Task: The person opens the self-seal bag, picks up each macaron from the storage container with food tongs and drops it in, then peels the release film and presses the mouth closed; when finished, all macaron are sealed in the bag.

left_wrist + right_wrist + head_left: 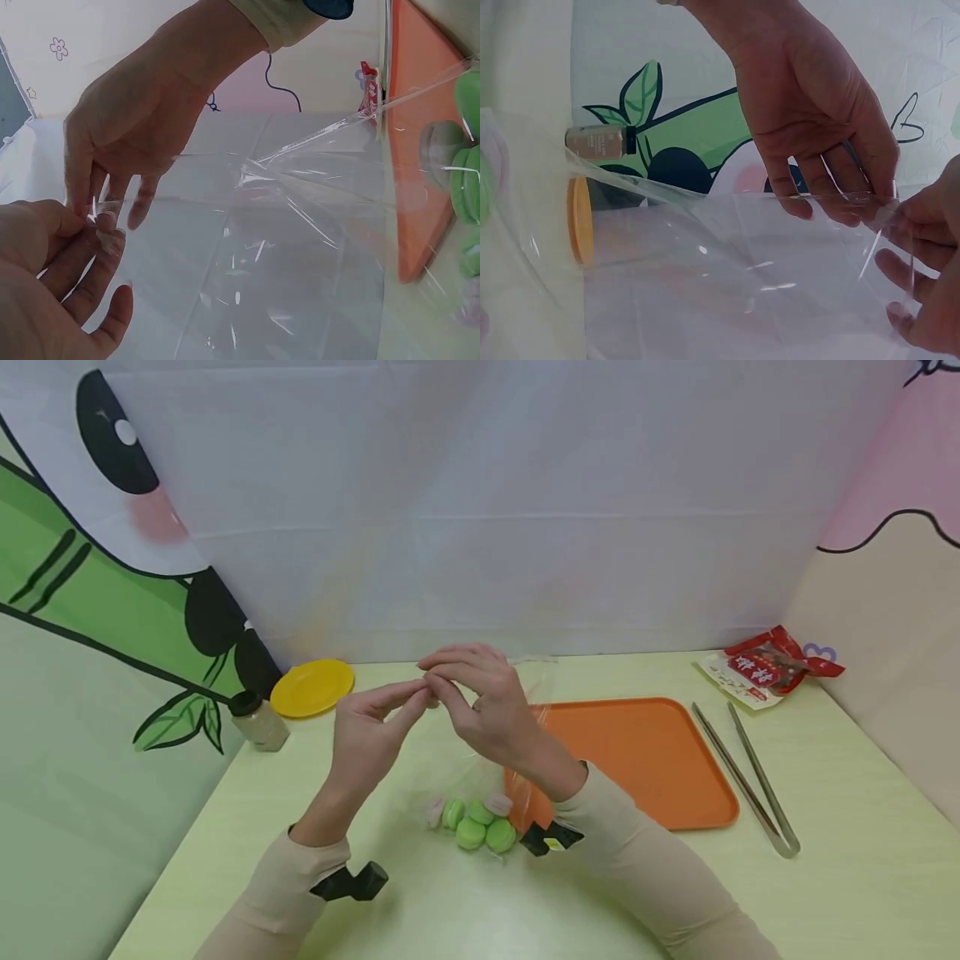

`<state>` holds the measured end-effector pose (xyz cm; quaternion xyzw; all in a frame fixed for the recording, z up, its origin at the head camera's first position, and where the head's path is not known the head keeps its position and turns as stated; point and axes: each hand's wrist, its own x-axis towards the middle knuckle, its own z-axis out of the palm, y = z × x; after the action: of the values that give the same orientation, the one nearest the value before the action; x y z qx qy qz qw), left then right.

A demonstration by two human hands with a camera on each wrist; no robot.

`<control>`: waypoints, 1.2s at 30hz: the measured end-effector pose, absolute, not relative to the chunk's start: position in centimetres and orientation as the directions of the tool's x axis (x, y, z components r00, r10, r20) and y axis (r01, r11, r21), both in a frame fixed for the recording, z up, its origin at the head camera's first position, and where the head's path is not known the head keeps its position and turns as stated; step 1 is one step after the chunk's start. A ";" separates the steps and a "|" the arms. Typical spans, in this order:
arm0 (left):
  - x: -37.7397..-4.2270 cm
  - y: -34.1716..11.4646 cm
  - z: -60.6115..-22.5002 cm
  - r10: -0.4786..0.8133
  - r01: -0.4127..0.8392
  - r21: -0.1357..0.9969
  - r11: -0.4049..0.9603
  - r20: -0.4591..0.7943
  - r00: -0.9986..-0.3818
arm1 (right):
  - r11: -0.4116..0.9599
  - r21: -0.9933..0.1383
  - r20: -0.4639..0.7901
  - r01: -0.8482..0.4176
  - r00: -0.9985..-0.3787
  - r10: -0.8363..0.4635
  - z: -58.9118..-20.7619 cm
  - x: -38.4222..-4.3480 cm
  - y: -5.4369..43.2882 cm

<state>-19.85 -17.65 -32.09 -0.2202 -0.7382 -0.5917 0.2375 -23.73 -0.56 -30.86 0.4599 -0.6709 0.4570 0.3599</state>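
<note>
The L hand point(367, 728) & R hand point(487, 700) each pinch the top edge of 1 clear bag point(251, 176), fingertips close together, mid-frame in the head view. Below, low ctr., are 4 green macarons point(470, 833) & 2 pale pink macarons point(497, 803), which look to be in the bag. Step now is prob. working the bag's top apart or shut; can't tell which. Next move prob. needs a soft, firm pinch w/ both hands.

Also: 1 yellow plate point(312, 688) & 1 jar point(260, 724), mid left; 1 orange tray point(630, 760), ctr. right; 1 pr. tongs point(784, 846) & 1 red pack point(776, 667), right.
</note>
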 end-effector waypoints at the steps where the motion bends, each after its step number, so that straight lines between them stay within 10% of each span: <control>1: -19.9 -17.6 -32.2 0.051 0.622 0.755 0.206 0.627 -0.778 | 0.152 -0.300 0.901 -0.942 -0.332 -0.280 -30.8 -23.7 -0.5; 14: -19.7 -17.3 -32.1 0.046 0.674 0.728 0.124 0.675 -0.737 | -0.066 -0.721 0.676 -0.690 -0.679 -0.287 -30.2 -22.9 -0.5; 36: -19.6 -18.0 -31.7 -0.021 0.574 0.818 0.043 0.575 -0.818 | -0.558 -0.778 0.449 -0.289 -0.877 -0.170 -28.6 -24.8 2.3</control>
<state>-19.65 -17.98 -31.74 -0.2015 -0.6863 -0.6618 0.2245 -24.82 2.32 -28.61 0.2451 -0.4688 0.8479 0.0352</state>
